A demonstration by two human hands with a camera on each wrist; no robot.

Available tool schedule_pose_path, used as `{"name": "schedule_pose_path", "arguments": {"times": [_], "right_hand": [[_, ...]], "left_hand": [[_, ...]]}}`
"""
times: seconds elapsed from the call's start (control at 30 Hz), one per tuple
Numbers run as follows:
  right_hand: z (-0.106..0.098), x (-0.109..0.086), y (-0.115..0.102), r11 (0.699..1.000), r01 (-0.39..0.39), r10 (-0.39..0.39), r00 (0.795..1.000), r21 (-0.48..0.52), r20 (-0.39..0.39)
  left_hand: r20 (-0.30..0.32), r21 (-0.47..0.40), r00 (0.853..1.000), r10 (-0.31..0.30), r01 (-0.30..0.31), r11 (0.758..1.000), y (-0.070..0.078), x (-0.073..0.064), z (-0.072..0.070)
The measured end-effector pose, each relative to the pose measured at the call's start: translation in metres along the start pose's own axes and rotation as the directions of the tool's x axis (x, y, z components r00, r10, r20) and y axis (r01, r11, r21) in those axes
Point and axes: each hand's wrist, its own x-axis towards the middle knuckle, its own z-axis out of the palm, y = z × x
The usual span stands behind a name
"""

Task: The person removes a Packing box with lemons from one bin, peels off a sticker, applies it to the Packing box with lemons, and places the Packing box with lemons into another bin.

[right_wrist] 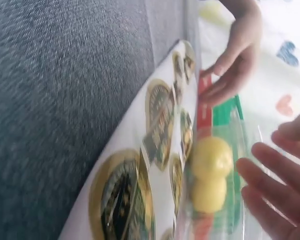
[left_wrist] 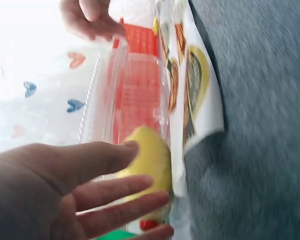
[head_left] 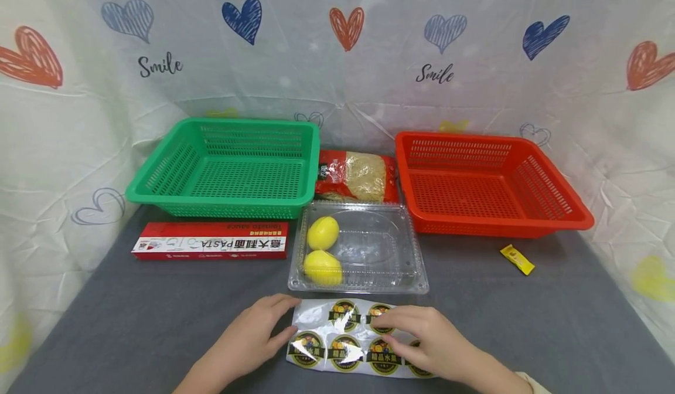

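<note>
A sheet of round fruit stickers (head_left: pixel 345 347) lies on the dark cloth, its surface slightly wavy. My left hand (head_left: pixel 255 329) is at the sheet's left edge, fingers spread and loosely bent, with nothing gripped in the left wrist view. Over the sheet's right part is my right hand (head_left: pixel 435 338); in the right wrist view its fingers (right_wrist: pixel 270 175) are apart and hold nothing. Whether either hand touches the sheet I cannot tell. Just behind stands a clear plastic box (head_left: pixel 369 235), with two yellow lemons (head_left: pixel 323 234) along its left side.
A green basket (head_left: pixel 237 200) stands back left, a red basket (head_left: pixel 495 227) back right. Between them lies a bag of noodles (head_left: pixel 364 177). A red pasta box (head_left: pixel 211 247) lies before the green basket, a small yellow packet (head_left: pixel 518 259) before the red one.
</note>
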Motion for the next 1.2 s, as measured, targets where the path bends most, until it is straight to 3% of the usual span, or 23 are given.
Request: {"name": "schedule_pose_path", "arguments": {"times": [0.17,0.3,0.43,0.83,1.2], "right_hand": [[0.006,0.008,-0.002,0.991,-0.079,0.098,0.980,-0.112,0.174],[0.010,0.014,-0.003,0.973,-0.144,0.196,0.929,-0.179,0.313],[0.012,0.018,-0.002,0.965,-0.158,0.232,0.884,-0.209,0.406],[0.016,0.031,0.002,0.954,-0.210,0.290,0.819,-0.212,0.496],[0.023,0.042,0.003,0.949,-0.228,0.310,0.806,-0.218,0.504]], "left_hand": [[0.042,0.059,0.996,0.072,-0.075,0.995,0.005,0.002,0.005],[0.061,0.092,0.991,0.116,-0.122,0.988,0.009,0.006,0.007],[0.084,0.140,0.987,0.137,-0.148,0.979,0.014,0.011,0.009],[0.147,0.190,0.978,0.147,-0.173,0.966,0.021,0.016,0.014],[0.115,0.230,0.979,0.166,-0.189,0.955,0.020,0.018,0.016]]}}
